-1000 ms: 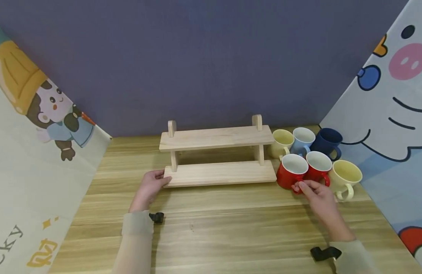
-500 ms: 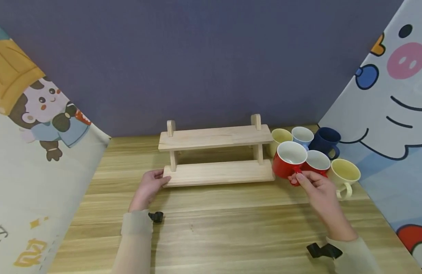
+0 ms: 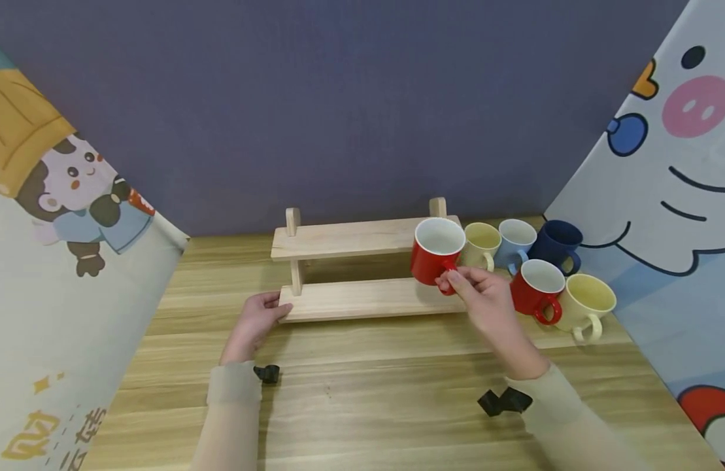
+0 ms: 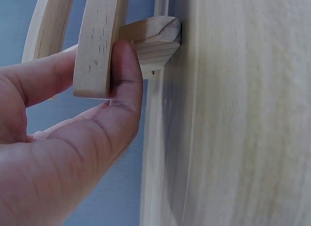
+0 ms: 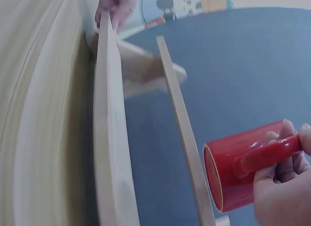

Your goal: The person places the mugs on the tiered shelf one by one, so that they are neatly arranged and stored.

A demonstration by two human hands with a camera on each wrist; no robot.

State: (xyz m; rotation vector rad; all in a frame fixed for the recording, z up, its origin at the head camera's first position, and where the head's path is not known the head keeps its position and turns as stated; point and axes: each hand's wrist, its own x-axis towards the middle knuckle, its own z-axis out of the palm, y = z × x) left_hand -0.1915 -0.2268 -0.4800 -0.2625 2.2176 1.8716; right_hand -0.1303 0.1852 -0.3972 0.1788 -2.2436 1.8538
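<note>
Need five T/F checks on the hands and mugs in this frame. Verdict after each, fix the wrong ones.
1. The right hand holds a red mug by its handle. True.
2. The left hand touches nothing. False: it grips the left end of the lower board of the wooden rack.
3. The mug in the right hand has its opening facing up. True.
4. Only three mugs stand to the right of the wooden rack. False: five do, namely two pale yellow mugs, a light blue mug, a dark blue mug and a second red mug.
5. The dark blue mug stands nearer the back wall than the second red mug. True.
</note>
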